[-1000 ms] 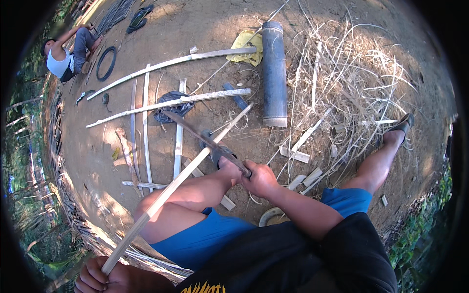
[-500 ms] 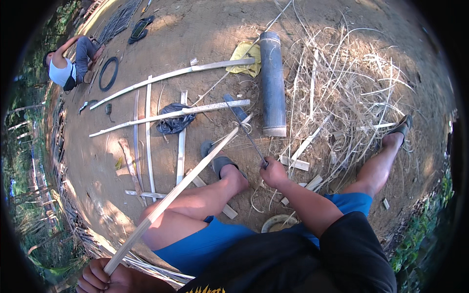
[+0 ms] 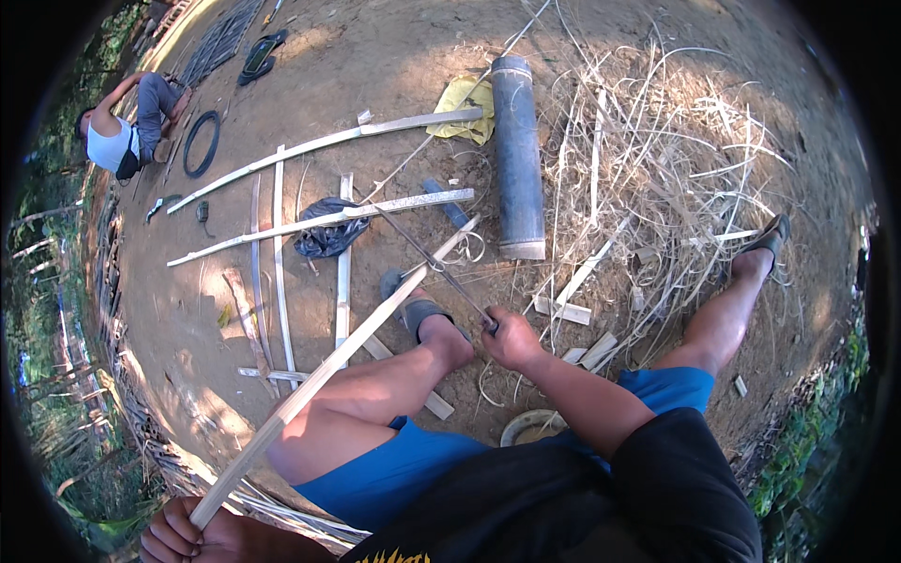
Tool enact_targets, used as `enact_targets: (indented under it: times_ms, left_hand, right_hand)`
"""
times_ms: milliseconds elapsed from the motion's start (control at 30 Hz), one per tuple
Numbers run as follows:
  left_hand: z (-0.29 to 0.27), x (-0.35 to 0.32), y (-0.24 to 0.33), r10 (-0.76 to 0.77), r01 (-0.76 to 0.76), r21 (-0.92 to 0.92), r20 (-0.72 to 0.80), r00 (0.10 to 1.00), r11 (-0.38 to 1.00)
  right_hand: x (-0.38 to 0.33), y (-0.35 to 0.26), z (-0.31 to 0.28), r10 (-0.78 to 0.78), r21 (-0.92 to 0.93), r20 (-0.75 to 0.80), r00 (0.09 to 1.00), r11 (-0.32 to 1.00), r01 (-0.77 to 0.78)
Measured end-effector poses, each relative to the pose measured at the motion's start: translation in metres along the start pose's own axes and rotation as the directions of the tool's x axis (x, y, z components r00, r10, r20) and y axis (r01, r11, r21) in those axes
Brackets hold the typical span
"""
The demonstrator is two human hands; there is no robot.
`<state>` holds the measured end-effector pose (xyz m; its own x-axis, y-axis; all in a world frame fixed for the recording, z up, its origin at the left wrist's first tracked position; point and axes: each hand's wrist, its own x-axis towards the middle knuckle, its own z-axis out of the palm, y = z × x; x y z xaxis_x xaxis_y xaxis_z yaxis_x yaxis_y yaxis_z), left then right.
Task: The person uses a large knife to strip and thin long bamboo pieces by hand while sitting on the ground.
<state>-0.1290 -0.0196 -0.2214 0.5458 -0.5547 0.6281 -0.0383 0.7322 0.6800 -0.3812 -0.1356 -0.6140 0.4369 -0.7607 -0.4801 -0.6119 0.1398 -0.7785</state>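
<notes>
At the lower left my left hand (image 3: 183,530) is closed round the near end of a long pale bamboo strip (image 3: 310,387), which slants up and right across my bent left leg. My right hand (image 3: 511,340) grips the dark handle of a knife (image 3: 462,291). The knife's long thin blade lies across the strip a short way below its far tip and points up and left. A thin curled shaving (image 3: 472,250) hangs beside that tip. Whether the edge is cutting into the strip cannot be made out.
Ahead lies a thick dark cylinder (image 3: 521,159) by a yellow cloth (image 3: 462,101). Shavings (image 3: 676,159) pile up on the right. Bamboo strips (image 3: 310,223) and a black plastic bag (image 3: 328,227) lie left. A bowl (image 3: 531,427) stands between my legs. Another person (image 3: 127,131) sits far left.
My right hand has moved left, and the knife blade has slid down the strip, away from its far tip. The strip's far end has shifted slightly left. My left hand still holds the strip.
</notes>
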Motion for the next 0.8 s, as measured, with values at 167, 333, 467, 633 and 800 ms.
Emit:
enact_targets:
  times_ms: [167,333,467,633,800]
  left_hand:
    - [-0.007,0.002,0.004,-0.018,0.018,0.018,-0.007,1.000,1.000]
    - [-0.005,0.003,0.001,-0.015,0.015,-0.030,-0.019,1.000,0.999]
    - [-0.009,0.003,0.003,-0.014,0.015,-0.014,0.021,1.000,1.000]
    - [-0.006,0.005,0.001,-0.005,0.005,0.003,0.008,1.000,1.000]
    - [-0.006,0.013,-0.004,-0.029,0.033,-0.037,0.099,0.995,0.999]
  right_hand:
    - [0.030,0.057,0.014,0.349,-0.011,-0.055,0.936,0.937,-0.350]
    - [0.012,0.014,0.012,0.114,0.137,0.004,0.993,0.984,-0.113]
    - [0.027,0.040,0.004,0.252,0.098,-0.006,0.968,0.963,-0.250]
    - [0.022,0.032,0.009,0.074,0.201,0.045,0.996,0.976,-0.082]
    - [0.026,0.049,0.021,0.200,0.243,0.009,0.980,0.950,-0.196]
